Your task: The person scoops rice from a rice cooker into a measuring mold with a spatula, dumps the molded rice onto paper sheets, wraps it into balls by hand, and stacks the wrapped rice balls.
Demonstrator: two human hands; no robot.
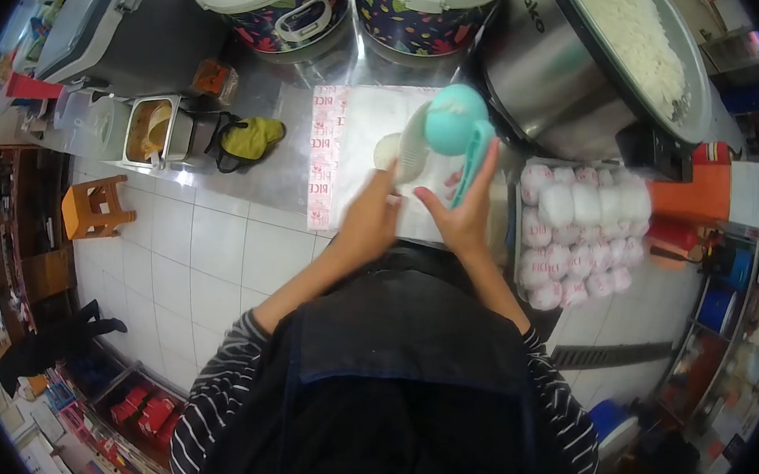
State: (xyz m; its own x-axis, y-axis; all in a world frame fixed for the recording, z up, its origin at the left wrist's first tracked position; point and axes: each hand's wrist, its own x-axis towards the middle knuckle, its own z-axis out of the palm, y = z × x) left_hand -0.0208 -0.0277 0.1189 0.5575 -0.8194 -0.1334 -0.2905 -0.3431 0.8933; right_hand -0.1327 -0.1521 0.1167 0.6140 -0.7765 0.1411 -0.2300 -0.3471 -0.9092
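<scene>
My left hand (373, 211) is closed around the handle of a pale rice paddle (413, 146), its blade upright over the paper. In my right hand (465, 213) is the handle of a turquoise scoop (457, 120), whose round bowl is beside the paddle blade, with a little rice on it. Under both hands lies a stack of white wrapping paper (363, 114) with red RICE print along its left edge. A small white rice mound (388, 151) sits on the paper, left of the paddle and partly hidden by it.
A large steel cooker of rice (538, 70) stands at the upper right. Wrapped rice packets (583, 228) fill a tray at the right. Two patterned pots (281, 25) stand behind. A metal container (156, 132) and a yellow-green pouch (252, 140) are at the left.
</scene>
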